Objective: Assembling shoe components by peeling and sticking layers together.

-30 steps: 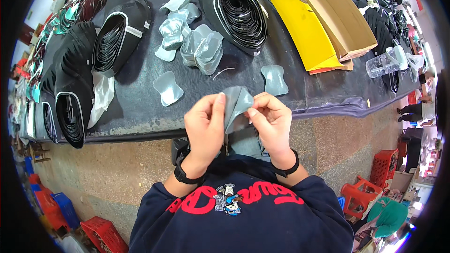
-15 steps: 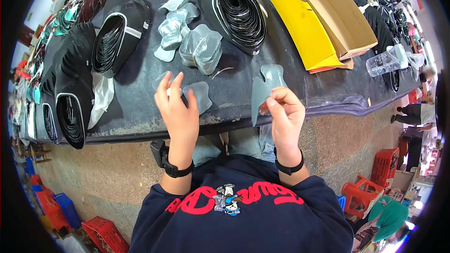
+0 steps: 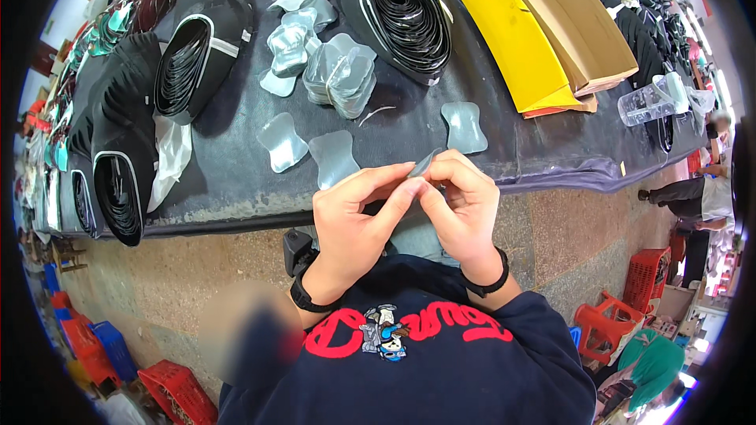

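Just off the table's near edge, my left hand (image 3: 354, 216) and my right hand (image 3: 465, 208) meet, both pinching one thin translucent plastic piece (image 3: 424, 163) between thumbs and fingertips. It is seen nearly edge-on, and the fingers hide most of it. Beyond my left hand lie two flat, wavy-edged plastic pieces, one grey piece (image 3: 333, 159) close by and a clearer piece (image 3: 282, 143) to its left. Another such piece (image 3: 465, 127) rests beyond my right hand. Farther back is a thick stack of plastic pieces (image 3: 340, 79), with a looser pile (image 3: 290, 43) to its left.
Black bundles of nested material with white edging stand at the back middle (image 3: 405, 24) and left (image 3: 185, 71). A yellow-sided cardboard box (image 3: 512, 31) and a clear plastic jug (image 3: 650, 102) are on the right. Red crates (image 3: 177, 393) stand on the floor.
My left hand has moved right, from above the loose pieces, to grip the plastic piece in my right hand. My right hand has drawn slightly left and nearer, uncovering the piece on the table.
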A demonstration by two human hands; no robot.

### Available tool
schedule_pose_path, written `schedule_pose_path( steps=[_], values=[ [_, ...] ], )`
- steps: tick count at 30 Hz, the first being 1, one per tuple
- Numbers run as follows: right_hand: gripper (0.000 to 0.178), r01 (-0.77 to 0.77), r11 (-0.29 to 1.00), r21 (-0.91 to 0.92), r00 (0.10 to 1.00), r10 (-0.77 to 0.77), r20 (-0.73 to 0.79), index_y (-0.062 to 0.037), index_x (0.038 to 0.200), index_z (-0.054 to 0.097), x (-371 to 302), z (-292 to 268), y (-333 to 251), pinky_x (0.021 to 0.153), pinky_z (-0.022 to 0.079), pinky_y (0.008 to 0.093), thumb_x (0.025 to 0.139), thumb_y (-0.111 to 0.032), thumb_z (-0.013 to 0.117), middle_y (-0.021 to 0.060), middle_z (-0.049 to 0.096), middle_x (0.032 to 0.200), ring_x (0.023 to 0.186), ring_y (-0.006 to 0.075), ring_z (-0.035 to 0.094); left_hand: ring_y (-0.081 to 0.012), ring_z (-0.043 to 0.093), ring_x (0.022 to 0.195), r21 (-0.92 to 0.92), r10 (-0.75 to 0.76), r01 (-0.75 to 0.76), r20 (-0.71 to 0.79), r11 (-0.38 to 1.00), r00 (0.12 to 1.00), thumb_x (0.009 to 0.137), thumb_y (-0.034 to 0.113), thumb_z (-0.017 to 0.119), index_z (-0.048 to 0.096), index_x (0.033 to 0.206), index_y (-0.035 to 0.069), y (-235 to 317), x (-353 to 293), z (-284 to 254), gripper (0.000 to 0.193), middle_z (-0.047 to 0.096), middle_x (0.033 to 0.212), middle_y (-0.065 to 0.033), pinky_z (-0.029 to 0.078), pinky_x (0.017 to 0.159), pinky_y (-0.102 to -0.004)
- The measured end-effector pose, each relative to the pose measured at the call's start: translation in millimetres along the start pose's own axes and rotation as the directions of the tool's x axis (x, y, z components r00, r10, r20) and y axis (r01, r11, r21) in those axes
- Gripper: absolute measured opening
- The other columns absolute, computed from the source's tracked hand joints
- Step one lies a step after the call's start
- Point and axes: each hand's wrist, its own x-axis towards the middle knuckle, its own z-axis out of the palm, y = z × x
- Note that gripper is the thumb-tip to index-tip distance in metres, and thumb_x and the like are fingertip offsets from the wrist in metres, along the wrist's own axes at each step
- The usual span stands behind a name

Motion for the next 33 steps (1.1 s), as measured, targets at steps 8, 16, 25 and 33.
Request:
schedule_pose_path(
  steps=[8, 16, 25, 33],
  values=[
    [0.004, -0.067, 0.996, 0.053, 0.995, 0.062, 0.080, 0.0000, 0.079, 0.057, -0.4, -1.7, 3.6, 0.056, 0.041, 0.0205, 0.077, 0.001, 0.060, 0.0033, 0.055, 0.074, 0.061, 0.0063, 0.051, -0.0107, 0.063, 0.074, -0.189, -0.050, 0.044, -0.027, 0.981, 0.998, 0.078, 0.001, 0.065, 0.064, 0.094, -0.006, -2.1, 1.9, -0.8, 0.017, 0.066, 0.083, -0.0104, 0.051, 0.065, -0.0206],
    [0.002, -0.236, 0.936, 0.262, 0.971, 0.238, 0.023, 0.0021, 0.082, 0.053, -3.5, 0.7, -1.5, 0.063, 0.043, 0.0185, 0.083, 0.001, 0.054, 0.0019, 0.057, 0.078, 0.069, 0.0038, 0.052, -0.0110, 0.064, 0.066, 0.089, 0.047, -0.044, -0.029, 0.995, 0.998, 0.077, 0.001, 0.064, 0.067, 0.090, -0.001, 1.5, 0.2, 2.0, 0.013, 0.067, 0.079, -0.0100, 0.050, 0.058, -0.0204],
    [0.002, -0.266, 0.911, 0.315, 0.961, 0.275, 0.019, 0.0019, 0.081, 0.053, -2.6, -1.4, -2.1, 0.062, 0.043, 0.0181, 0.082, 0.002, 0.055, 0.0015, 0.057, 0.077, 0.069, 0.0035, 0.052, -0.0122, 0.064, 0.064, 0.109, 0.097, -0.096, -0.004, 0.989, 0.995, 0.076, 0.001, 0.065, 0.067, 0.090, -0.001, -1.4, -0.1, 0.8, 0.014, 0.067, 0.077, -0.0104, 0.050, 0.057, -0.0208],
    [0.002, -0.243, 0.929, 0.279, 0.969, 0.244, 0.032, 0.0014, 0.081, 0.054, -3.4, -3.3, 1.5, 0.063, 0.045, 0.0187, 0.082, 0.000, 0.056, 0.0018, 0.058, 0.077, 0.069, 0.0047, 0.055, -0.0126, 0.065, 0.065, 0.063, 0.096, -0.096, -0.002, 0.993, 0.995, 0.077, 0.001, 0.064, 0.067, 0.091, 0.000, -4.2, -1.1, 2.2, 0.014, 0.067, 0.077, -0.0099, 0.050, 0.057, -0.0211]
  ],
)
